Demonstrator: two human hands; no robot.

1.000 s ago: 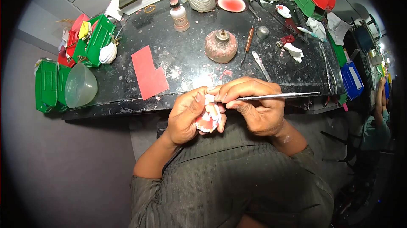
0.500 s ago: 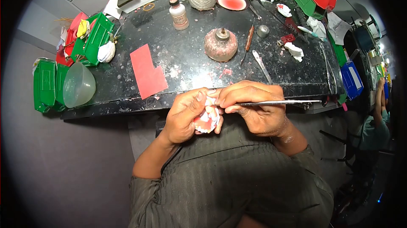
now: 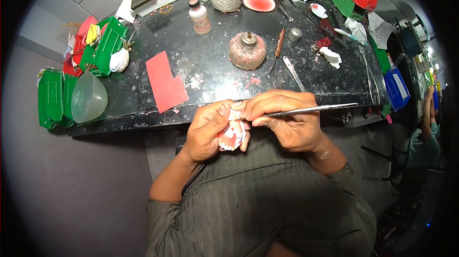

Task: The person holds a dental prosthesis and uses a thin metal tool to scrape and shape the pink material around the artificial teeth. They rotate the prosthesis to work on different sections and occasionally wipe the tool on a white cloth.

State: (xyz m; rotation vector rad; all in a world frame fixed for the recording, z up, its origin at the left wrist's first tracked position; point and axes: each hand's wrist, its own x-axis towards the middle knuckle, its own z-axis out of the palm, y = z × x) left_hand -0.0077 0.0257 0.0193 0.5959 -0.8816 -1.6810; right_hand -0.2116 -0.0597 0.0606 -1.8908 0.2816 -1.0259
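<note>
My left hand (image 3: 209,130) is closed around a dental model (image 3: 230,140), white with pink wax and a row of teeth along its lower edge. In my right hand (image 3: 287,118) is a thin metal carving tool (image 3: 330,108), pinched between thumb and fingers, its handle pointing right. My right fingertips are at the upper part of the model, and they hide the tool's working tip. Both hands are in front of the bench's near edge. Beyond them on the bench lies a pink wax sheet (image 3: 165,82) with a notched corner.
A glass spirit burner (image 3: 247,51) stands mid-bench beside a wooden-handled wax knife (image 3: 279,47) and a spatula (image 3: 293,73). Further back are a bottle (image 3: 200,18) and a pink-filled dish (image 3: 259,2). Green bins (image 3: 50,97) and a translucent bowl (image 3: 89,97) are left. Another person's arm (image 3: 427,113) shows far right.
The carving tool's handle end has tilted upward slightly, and the model has turned a little in my left hand. Both hands stay in nearly the same place.
</note>
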